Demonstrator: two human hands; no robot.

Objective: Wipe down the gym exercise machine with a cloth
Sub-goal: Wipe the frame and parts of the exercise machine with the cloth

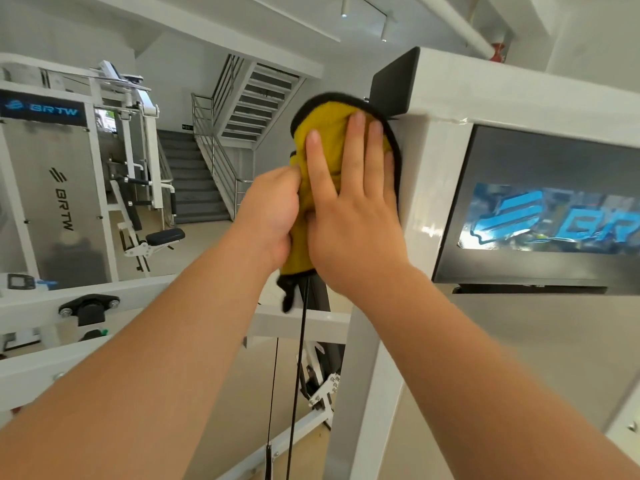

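Gripped in the left hand [273, 216] is the left edge of a yellow cloth [325, 123], the fingers curled into the fabric at about mid-height. Right hand [353, 209] is laid flat over the cloth, fingers straight and slightly spread, palm pressed on; nothing is grasped by it.

Cloth: yellow pile, black edging along its upper and right border. It is held up at the left face of the white upright post [426, 188] of the gym machine, just under the corner where the post is met by the white top beam [519, 88]. The black-trimmed edge is seen touching the post. A dark lower corner of the cloth is left hanging below both hands.

Machine details noted: a black end cap [394, 84] is fitted at the beam's left end, just above the cloth. A glossy black panel [519, 168] is set to the right of the post, with a blue logo [554, 220] partly readable as "BR". Black cables [299, 358] are strung downward from behind the cloth, beside the post.

Background, left: a second white machine [55, 188] marked "BRTW" is stood well apart, with a black padded seat [165, 236] at its base. A grey staircase [194, 181] with metal railings is seen beyond it.
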